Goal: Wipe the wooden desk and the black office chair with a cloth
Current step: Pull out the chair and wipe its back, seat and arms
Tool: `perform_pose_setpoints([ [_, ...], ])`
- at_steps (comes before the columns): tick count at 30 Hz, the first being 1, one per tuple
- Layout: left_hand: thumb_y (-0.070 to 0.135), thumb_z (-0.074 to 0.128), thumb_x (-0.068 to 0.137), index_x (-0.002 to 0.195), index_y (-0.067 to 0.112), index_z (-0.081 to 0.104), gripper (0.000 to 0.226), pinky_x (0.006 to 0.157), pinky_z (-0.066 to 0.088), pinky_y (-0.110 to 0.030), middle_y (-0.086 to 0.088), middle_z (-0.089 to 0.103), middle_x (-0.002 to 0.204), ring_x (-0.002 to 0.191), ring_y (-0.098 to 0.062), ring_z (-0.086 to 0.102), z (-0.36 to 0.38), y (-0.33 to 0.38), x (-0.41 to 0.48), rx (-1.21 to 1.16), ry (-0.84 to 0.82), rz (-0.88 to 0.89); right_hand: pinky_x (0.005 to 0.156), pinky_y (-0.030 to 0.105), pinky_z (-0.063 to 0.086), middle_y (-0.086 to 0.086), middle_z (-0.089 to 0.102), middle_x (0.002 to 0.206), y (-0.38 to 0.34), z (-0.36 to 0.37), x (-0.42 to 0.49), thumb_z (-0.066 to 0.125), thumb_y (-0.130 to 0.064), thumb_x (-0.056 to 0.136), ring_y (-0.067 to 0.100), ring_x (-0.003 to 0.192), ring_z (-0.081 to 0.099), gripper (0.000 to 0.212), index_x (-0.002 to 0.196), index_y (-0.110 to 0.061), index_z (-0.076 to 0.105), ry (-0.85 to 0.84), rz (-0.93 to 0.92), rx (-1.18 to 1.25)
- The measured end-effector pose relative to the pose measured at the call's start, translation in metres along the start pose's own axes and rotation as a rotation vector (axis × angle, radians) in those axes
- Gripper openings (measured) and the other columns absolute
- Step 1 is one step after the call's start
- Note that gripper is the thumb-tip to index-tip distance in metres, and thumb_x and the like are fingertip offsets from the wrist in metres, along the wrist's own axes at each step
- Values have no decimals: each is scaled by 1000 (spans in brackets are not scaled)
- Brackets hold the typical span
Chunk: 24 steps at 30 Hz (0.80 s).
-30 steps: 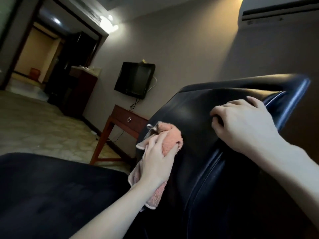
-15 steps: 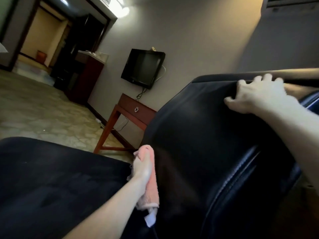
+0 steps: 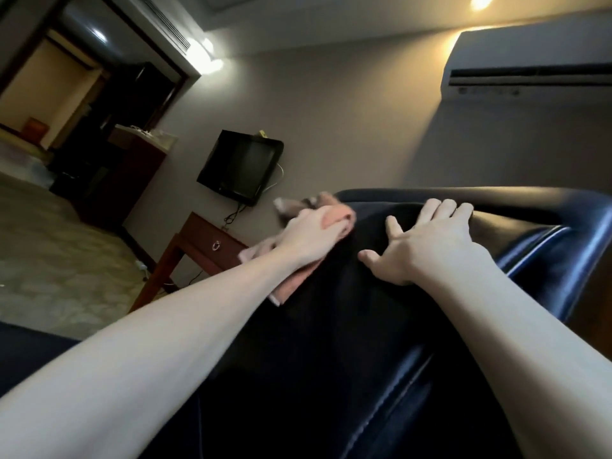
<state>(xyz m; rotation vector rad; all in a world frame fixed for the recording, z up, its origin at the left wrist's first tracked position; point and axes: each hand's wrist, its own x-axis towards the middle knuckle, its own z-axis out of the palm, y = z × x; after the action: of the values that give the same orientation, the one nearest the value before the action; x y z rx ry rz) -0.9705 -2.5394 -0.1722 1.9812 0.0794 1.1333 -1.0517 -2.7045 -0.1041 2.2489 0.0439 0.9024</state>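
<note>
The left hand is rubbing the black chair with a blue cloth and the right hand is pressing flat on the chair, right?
Not quite. In the head view the cloth in the left hand is pink, not blue. The rest holds: the right hand lies flat on the black chair.

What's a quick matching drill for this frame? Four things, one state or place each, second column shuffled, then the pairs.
Column 1
1. pink cloth
2. right hand
3. television
4. wooden desk

Column 2
A. mounted on the wall, screen dark
B. spread flat on the black chair back, holding nothing
C. standing against the wall below the screen, one drawer with a ring pull
D. gripped in the left hand, pressed near the chair back's top edge

Pairs: 1-D, 2-B, 3-A, 4-C
</note>
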Motion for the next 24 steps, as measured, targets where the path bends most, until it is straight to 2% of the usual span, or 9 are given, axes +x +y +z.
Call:
perform_pose_setpoints([
  [3, 69, 44, 87, 144, 42, 51, 63, 111, 42, -50, -6, 53, 149, 134, -35, 52, 14, 16, 4, 11, -41, 60, 118, 57, 15, 30, 21, 157, 3, 3, -3, 19, -88, 85, 47, 141, 23, 90, 162, -40, 14, 36, -3, -9],
  [7, 59, 50, 99, 148, 32, 50, 56, 113, 41, -48, -8, 54, 150, 138, -36, 50, 14, -44, -26, -13, 6, -111, 121, 58, 12, 30, 18, 161, 7, 3, -7, 26, -88, 84, 49, 147, 18, 93, 160, -35, 23, 67, 6, 56],
  [11, 54, 46, 103, 145, 30, 51, 48, 113, 40, -47, -11, 56, 146, 135, -36, 51, 9, -107, -113, 27, -22, -273, 122, 58, 9, 31, 24, 160, 6, -8, -21, 45, -81, 83, 50, 147, 21, 93, 156, -24, 39, 84, 9, 151],
  [13, 51, 44, 105, 148, 26, 52, 50, 115, 38, -43, -10, 58, 146, 137, -34, 52, 6, -132, -169, -11, -107, -307, 122, 59, 13, 32, 35, 154, 6, -10, -34, 52, -74, 87, 50, 144, 28, 84, 149, -17, 49, 119, -21, 197],
  [15, 62, 40, 101, 153, 30, 47, 62, 118, 35, -43, -6, 56, 150, 140, -32, 49, 2, -146, -216, -6, -253, -380, 121, 62, 16, 31, 50, 143, 5, -10, -49, 56, -60, 91, 50, 138, 37, 67, 136, -11, 59, 190, -75, 268],
  [18, 68, 28, 90, 152, 45, 41, 67, 110, 30, -38, 4, 58, 148, 137, -30, 52, -1, -146, -257, 199, -412, -415, 119, 67, 12, 29, 58, 134, -11, -11, -82, 53, -51, 93, 47, 132, 47, 56, 129, -8, 60, 265, -150, 443],
  [19, 64, 27, 93, 146, 46, 47, 59, 104, 29, -37, 5, 63, 142, 132, -27, 55, -2, -139, -264, 250, -443, -388, 120, 67, 11, 26, 59, 134, -20, -10, -92, 52, -50, 94, 45, 132, 48, 55, 130, -9, 59, 263, -171, 468],
  [21, 56, 29, 93, 122, 37, 60, 46, 102, 33, -39, 2, 70, 123, 120, -24, 61, -8, -123, -281, 277, -509, -327, 121, 66, 9, 23, 61, 131, -36, -7, -111, 52, -47, 95, 44, 131, 49, 50, 128, -11, 59, 257, -224, 477],
  [24, 50, 38, 90, 88, 26, 64, 36, 97, 44, -39, -5, 70, 98, 107, -29, 66, -23, -101, -313, 249, -561, -262, 120, 64, 14, 23, 65, 122, -39, -7, -125, 53, -47, 95, 45, 122, 56, 44, 118, -11, 61, 328, -221, 539],
])
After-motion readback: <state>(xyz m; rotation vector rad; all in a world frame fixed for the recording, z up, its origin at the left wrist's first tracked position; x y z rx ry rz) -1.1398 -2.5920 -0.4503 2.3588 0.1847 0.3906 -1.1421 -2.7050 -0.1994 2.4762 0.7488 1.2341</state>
